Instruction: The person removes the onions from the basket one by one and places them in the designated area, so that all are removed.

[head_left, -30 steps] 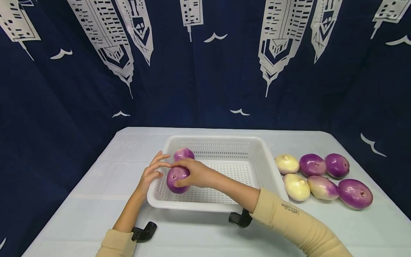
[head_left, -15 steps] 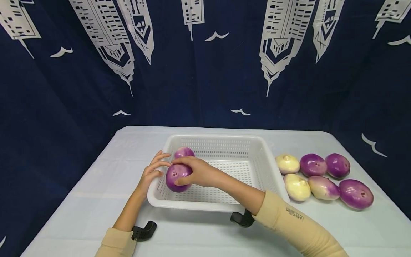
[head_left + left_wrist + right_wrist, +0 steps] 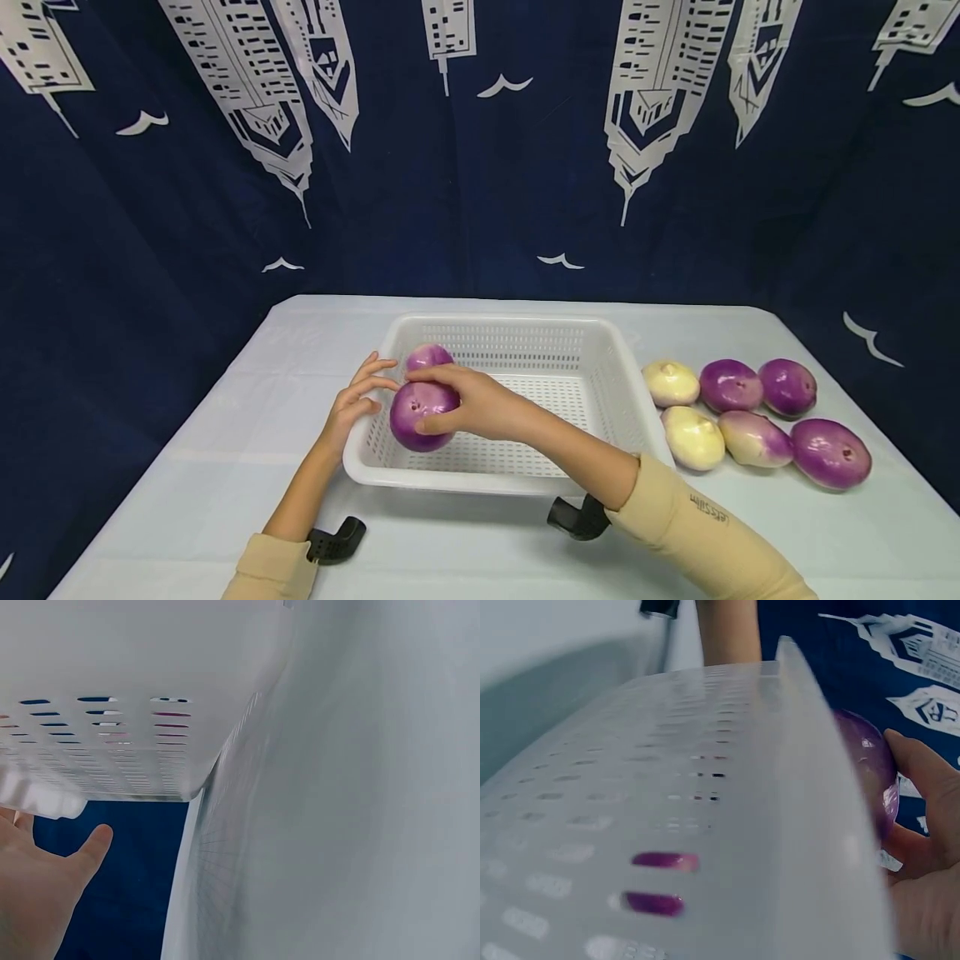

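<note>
My right hand pinches a glossy purple onion-shaped vegetable between thumb and fingers over the left side of a white plastic basket. Just behind it, a second purple one with a pale patch is in the basket, partly covered by the right fingers. My left hand is at the basket's left rim, fingers spread and fairly straight, near the held vegetable. In the left wrist view the left hand has its thumb out below the rim. The right wrist view shows the held purple vegetable above the rim.
Right of the basket, several more lie in two rows on the white table, among them a pale yellow one and a large purple one. A dark blue curtain with white building prints hangs behind the table.
My right hand has shifted slightly right, and the purple vegetable has come with it, also looking a little larger. The left hand stays at the rim.
</note>
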`<state>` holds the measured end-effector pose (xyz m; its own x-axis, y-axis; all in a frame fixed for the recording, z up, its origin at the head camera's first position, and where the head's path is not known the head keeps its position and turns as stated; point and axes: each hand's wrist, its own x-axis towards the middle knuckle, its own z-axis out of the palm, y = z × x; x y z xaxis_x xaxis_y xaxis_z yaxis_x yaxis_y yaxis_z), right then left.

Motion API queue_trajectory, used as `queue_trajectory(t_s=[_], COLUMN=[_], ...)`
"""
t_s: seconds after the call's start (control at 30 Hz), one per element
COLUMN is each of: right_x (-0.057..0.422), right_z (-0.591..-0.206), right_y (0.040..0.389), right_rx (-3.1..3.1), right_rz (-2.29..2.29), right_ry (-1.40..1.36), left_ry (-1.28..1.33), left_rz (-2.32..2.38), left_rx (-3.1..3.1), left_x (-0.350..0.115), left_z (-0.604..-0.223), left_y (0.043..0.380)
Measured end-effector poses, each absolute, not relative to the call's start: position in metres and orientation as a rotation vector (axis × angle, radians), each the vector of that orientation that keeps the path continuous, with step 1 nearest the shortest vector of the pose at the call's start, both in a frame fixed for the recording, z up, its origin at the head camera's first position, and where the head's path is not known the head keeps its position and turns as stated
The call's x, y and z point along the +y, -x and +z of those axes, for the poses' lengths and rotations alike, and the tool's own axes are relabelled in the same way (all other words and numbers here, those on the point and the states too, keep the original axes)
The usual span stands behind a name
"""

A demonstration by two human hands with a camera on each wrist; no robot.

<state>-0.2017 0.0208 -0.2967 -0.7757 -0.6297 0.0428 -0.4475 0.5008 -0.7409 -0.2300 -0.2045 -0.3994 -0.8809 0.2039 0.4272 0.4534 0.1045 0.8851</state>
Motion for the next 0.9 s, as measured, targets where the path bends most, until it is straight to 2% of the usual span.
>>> queue_trajectory(t_s=[0.63, 0.9], right_x=[0.068, 0.094], right_z=[-0.284, -0.285], right_y=[0.198, 0.193], right_rx=[2.391, 2.419], right_rz=[-1.591, -1.696], right_ry=[0.666, 0.639], left_ry=[0.67, 0.668], left_rz=[-1.864, -1.869], left_rx=[-2.16, -2.165], left_x=[-0.205, -0.205], left_z=[-0.402, -0.401], left_y=[0.229, 0.231])
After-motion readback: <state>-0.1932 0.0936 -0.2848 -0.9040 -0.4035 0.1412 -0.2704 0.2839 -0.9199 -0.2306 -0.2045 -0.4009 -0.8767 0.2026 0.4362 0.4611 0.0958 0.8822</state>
